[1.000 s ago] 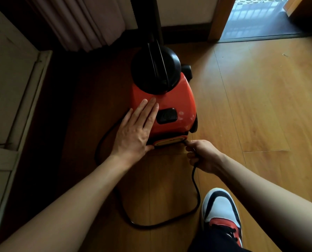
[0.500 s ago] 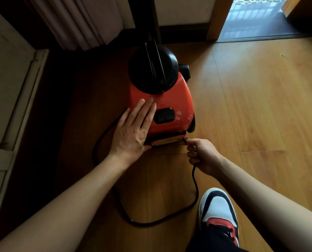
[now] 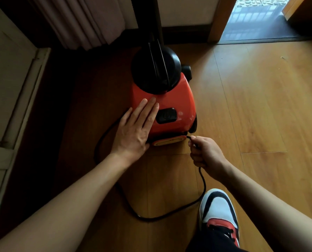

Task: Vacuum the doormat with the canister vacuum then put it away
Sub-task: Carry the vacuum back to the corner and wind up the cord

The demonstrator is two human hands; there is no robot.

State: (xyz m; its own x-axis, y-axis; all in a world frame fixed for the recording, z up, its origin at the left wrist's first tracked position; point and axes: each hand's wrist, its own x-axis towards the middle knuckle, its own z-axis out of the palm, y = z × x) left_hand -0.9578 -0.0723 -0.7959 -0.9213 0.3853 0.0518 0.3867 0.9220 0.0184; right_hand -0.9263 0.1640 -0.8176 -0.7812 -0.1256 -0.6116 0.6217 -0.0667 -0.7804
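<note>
A red canister vacuum (image 3: 177,99) with a black dome top (image 3: 156,71) and a black switch (image 3: 166,115) stands on the wooden floor. My left hand (image 3: 135,130) lies flat and open on its left rear side. My right hand (image 3: 205,153) is shut on the black power cord (image 3: 169,216) right where it enters the vacuum's rear corner. The cord loops across the floor below my arms and back up the vacuum's left side. No doormat can be made out for certain.
A curtain (image 3: 82,20) hangs at the back left, beside a pale cabinet (image 3: 8,84) on the left. A doorway (image 3: 257,17) opens at the back right. My shoe (image 3: 219,211) rests on the floor near the cord loop.
My right hand has shifted slightly back from the vacuum's rear along the cord. The left hand stays pressed on the body. The view has drifted a little.
</note>
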